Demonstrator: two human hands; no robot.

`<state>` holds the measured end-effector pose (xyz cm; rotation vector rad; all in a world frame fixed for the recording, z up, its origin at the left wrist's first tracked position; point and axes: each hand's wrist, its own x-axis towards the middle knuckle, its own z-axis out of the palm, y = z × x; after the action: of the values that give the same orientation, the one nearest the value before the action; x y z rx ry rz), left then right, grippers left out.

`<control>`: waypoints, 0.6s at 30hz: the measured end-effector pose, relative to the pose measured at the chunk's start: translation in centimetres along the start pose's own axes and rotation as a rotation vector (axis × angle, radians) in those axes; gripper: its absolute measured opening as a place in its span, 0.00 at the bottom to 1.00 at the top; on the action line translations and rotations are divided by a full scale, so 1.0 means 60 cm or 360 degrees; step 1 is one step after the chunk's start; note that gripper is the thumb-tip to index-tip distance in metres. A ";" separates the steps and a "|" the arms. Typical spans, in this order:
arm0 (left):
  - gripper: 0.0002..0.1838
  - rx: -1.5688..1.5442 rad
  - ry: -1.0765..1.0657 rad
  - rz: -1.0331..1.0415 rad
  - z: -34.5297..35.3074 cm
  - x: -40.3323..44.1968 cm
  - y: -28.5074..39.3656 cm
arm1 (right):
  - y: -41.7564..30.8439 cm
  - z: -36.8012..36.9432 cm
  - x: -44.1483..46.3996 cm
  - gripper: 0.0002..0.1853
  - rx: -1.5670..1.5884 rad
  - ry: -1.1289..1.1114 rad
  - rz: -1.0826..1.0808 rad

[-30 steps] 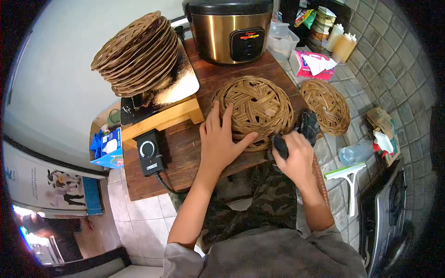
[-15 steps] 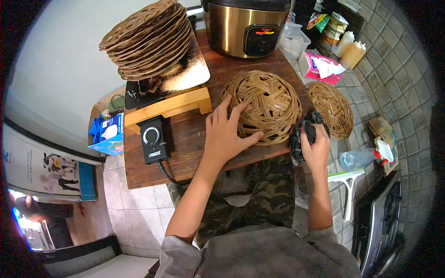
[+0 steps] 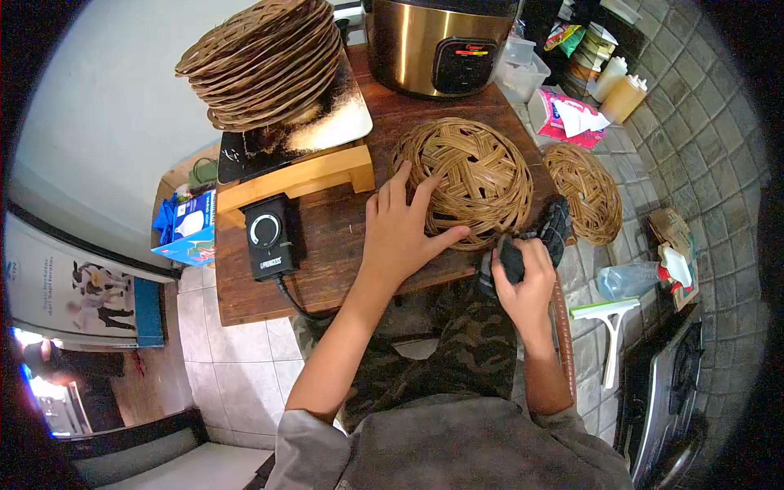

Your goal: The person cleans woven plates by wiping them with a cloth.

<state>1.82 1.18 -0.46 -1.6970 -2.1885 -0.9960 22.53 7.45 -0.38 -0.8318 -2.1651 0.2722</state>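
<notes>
A round woven rattan plate (image 3: 478, 175) lies on the wooden table (image 3: 327, 233), apparently upside down with its centre raised. My left hand (image 3: 402, 235) rests on the plate's left and near rim with the fingers spread. At the near right rim, my right hand (image 3: 527, 282) is closed around a bunched dark cloth (image 3: 555, 227); part of the cloth hangs out past the fingers. A second woven plate (image 3: 585, 194) lies on the tiled counter just to the right.
A tall stack of woven plates (image 3: 261, 69) stands on a griddle (image 3: 347, 114) at back left, with its black dial control (image 3: 268, 238) in front. Behind stands a rice cooker (image 3: 433, 45). On the right are a tissue pack (image 3: 563, 118), a spray bottle (image 3: 629, 281) and a squeegee (image 3: 606, 314).
My right hand has moved left and slightly nearer me with the cloth, along the plate's near right rim. My left hand stays spread on the rim.
</notes>
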 end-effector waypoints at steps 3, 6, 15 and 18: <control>0.44 0.0026 0.0011 0.0016 0.002 -0.001 -0.001 | 0.002 -0.001 -0.011 0.14 0.0097 0.0006 0.0013; 0.44 0.0004 0.0034 0.0032 0.003 -0.002 -0.002 | 0.001 0.000 -0.026 0.15 0.0165 0.0042 0.0001; 0.44 0.0025 -0.0015 0.0008 0.001 -0.002 0.000 | -0.012 0.013 -0.084 0.19 0.0296 -0.0394 -0.0149; 0.44 0.0035 0.0003 0.0005 0.000 -0.001 0.003 | -0.030 0.021 -0.093 0.21 0.0378 -0.0635 -0.0331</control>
<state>2.00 1.15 -0.42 -1.6887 -2.1870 -0.9685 23.40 2.58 -3.76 -0.4392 -2.5016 0.6180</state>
